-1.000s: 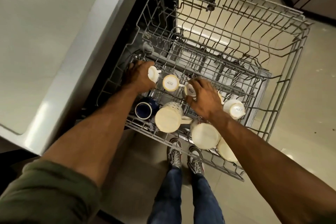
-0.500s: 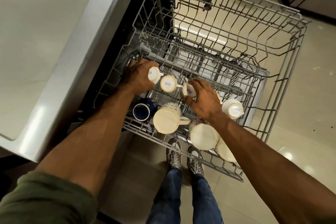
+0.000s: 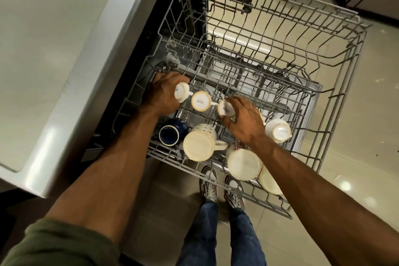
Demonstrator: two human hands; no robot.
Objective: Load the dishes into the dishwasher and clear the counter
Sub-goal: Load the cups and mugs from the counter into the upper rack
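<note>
Fingers of the left hand [image 3: 165,95] curl round a small white cup [image 3: 181,92] set upside down at the 9 o'clock end of a row in the upper rack [image 3: 356,54]; only the base and a stub of the handle show past the knuckles. Fingers of the right hand [image 3: 245,122] curl over a second white cup [image 3: 224,109], thumb on its near side, and the printed base peeks out between them.

Between the two held cups stands a third cup [image 3: 201,101], upturned, its base lettering readable, touching neither hand. At 3 o'clock from the right hand a fourth cup [image 3: 279,130] leans on the wires with its base tilted toward the camera. A sliver of something pale shows just past the right hand's knuckles; what it is cannot be told.

Nearer the rack's front edge, at 6 o'clock from the row, lie a dark blue mug [image 3: 170,134] on its side, a cream patterned mug [image 3: 199,143] with its handle pointing to 3 o'clock, a larger cream mug [image 3: 244,164] with a red mark on its wall, and a pale dish [image 3: 268,183] half hidden under the right forearm.

The far half of the rack holds only bare tines. Through the wires a lower rack [image 3: 259,84] and the open dishwasher door [image 3: 311,90] can be made out, their contents unclear. The pale bench [image 3: 43,39] runs along 9 o'clock, cut off by the frame. Below the rack, jeans and two grey shoes [image 3: 222,188] stand on the tiled floor [image 3: 367,147].
</note>
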